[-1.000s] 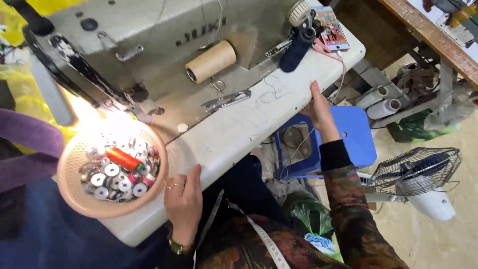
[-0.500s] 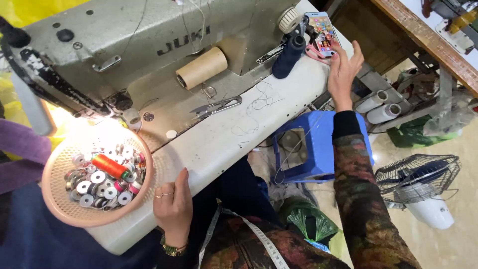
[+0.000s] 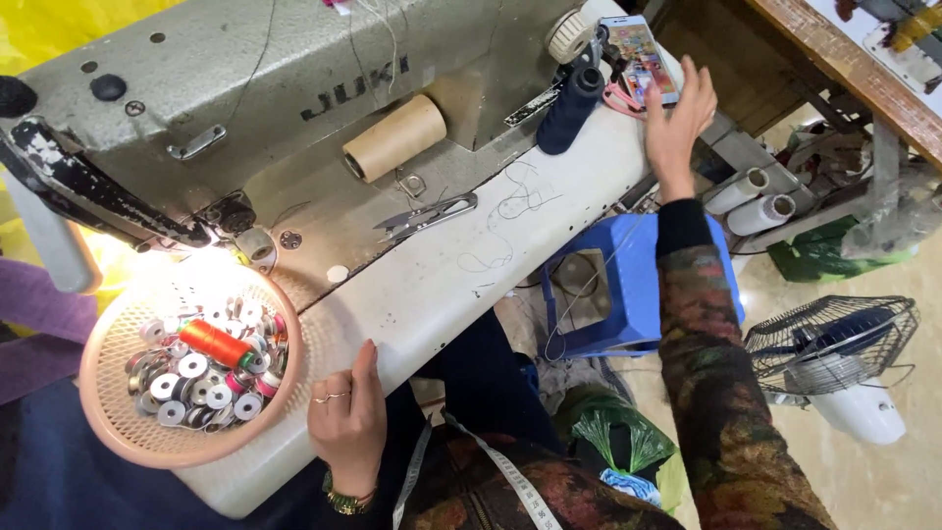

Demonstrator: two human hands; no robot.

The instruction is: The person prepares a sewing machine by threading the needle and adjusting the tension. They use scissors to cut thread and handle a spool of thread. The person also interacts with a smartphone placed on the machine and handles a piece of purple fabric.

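My right hand (image 3: 677, 123) reaches to the far right corner of the white sewing table (image 3: 471, 285), fingers spread, touching a smartphone (image 3: 643, 54) with a lit screen. My left hand (image 3: 348, 422) rests flat on the table's near edge, a ring on one finger, holding nothing. Just left of it sits a pink round basket (image 3: 137, 442) full of metal bobbins and an orange thread spool (image 3: 216, 344). A grey industrial sewing machine (image 3: 245, 108) fills the back of the table.
On the machine bed lie a cardboard cone (image 3: 397, 137), thread snips (image 3: 427, 216) and a dark blue thread cone (image 3: 569, 108). Below the table stand a blue plastic stool (image 3: 628, 285) and a floor fan (image 3: 834, 353). White thread cones (image 3: 751, 196) lie at the right.
My right hand has moved up along the table edge to the phone at the far corner. My left hand stays on the near edge. The view has shifted.
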